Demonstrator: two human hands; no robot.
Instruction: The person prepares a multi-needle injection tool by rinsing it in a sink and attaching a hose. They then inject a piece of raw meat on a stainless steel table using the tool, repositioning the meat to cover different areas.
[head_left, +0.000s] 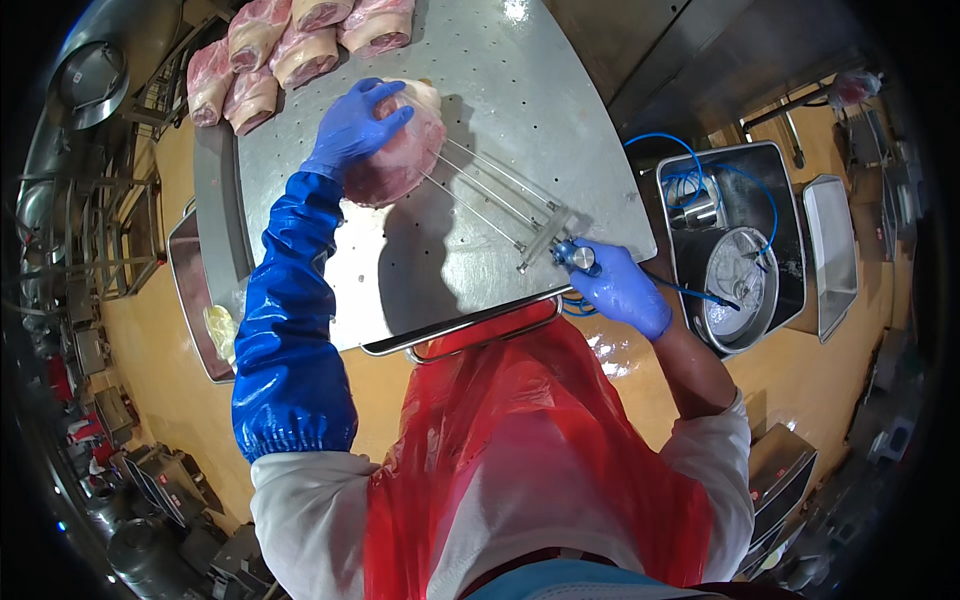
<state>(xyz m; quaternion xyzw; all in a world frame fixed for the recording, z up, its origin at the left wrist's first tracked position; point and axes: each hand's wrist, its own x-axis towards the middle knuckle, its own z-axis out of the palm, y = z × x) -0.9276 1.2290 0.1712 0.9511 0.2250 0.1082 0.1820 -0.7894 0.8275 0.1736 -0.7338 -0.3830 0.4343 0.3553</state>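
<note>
My left hand (358, 124), in a blue glove, presses on a raw skin-on meat joint (405, 154) lying on the perforated metal table (525, 90). My gloved right hand (622, 285) grips the handle of a multi-needle brine injector (546, 231) near the table's front right corner. Several long thin needles (484, 187) run from its crossbar up to the joint. Their tips are hidden at or inside the meat, and I cannot tell how deep they sit. A blue hose (686, 292) trails from the injector to the right.
Several raw meat joints (304, 52) stand grouped at the table's far left. On the right, a metal tub (791, 225) holds a round pot (742, 277) of liquid and coiled blue hose. Another metal tub (184, 247) is below the table's left edge. A metal tray (832, 255) stands farther right.
</note>
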